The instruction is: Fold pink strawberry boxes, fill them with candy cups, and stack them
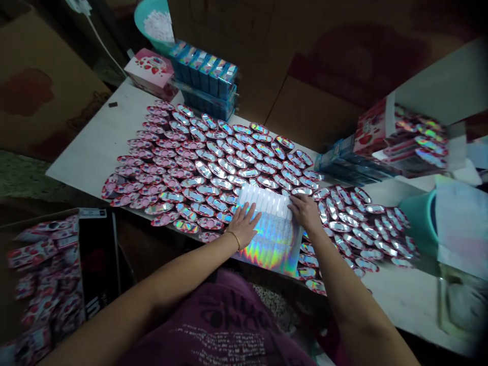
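A shiny rainbow sticker sheet (272, 231) lies across the small packs at the front middle of the table; its top strip is whiter, with a row of narrow shapes. My left hand (244, 227) rests flat on the sheet's left part, fingers spread. At the upper right edge of the sheet, my right hand (306, 212) has its fingers pinched together on the sheet. Whether a single sticker is between those fingertips is too small to tell. Around the sheet stand many oval-topped red and pink packs (219, 170), many with shiny silver stickers on top.
Wrapped blue boxes (206, 76) and a pink strawberry box (150, 68) stand at the back left. A teal bucket (419, 218), blue packs (354, 160) and an opened red box (371, 129) are at right. An open carton (46, 274) of packs sits lower left.
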Motion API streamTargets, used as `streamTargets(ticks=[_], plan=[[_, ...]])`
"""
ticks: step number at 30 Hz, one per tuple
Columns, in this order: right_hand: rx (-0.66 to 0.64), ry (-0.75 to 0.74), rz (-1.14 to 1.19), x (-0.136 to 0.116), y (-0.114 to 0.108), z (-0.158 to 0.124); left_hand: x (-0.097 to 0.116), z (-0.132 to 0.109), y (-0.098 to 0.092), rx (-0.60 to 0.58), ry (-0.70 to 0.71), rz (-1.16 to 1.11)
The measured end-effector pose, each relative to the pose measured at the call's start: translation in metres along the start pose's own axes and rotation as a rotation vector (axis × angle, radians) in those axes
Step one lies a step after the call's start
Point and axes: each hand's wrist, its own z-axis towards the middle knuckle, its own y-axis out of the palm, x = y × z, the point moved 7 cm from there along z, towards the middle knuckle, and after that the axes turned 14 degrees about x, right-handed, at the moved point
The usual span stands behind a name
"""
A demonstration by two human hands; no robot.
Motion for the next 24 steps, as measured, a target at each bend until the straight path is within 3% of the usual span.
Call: streamTargets(ticks=[9,18,21,24], plan=[[0.123,-0.008,-0.028,0.021,0.001,-0.021,0.011,-0.008,0.012,-0.028,-0.123,0.047],[0.204,-0.026,-0.01,0.011,-0.014,-0.033,0.011,-0.009,0.012,-0.092,-0.119,0.044],[0.118,-0.047,-0.02,0.005,-0.036,-0.026,0.012,-0.009,0.01,-0.091,-0.129,0.036],[0.056,-0.009,-0.006,-0.007,-0.09,-0.024,0.013,-0.008,0.007,-0.077,-0.148,0.023]])
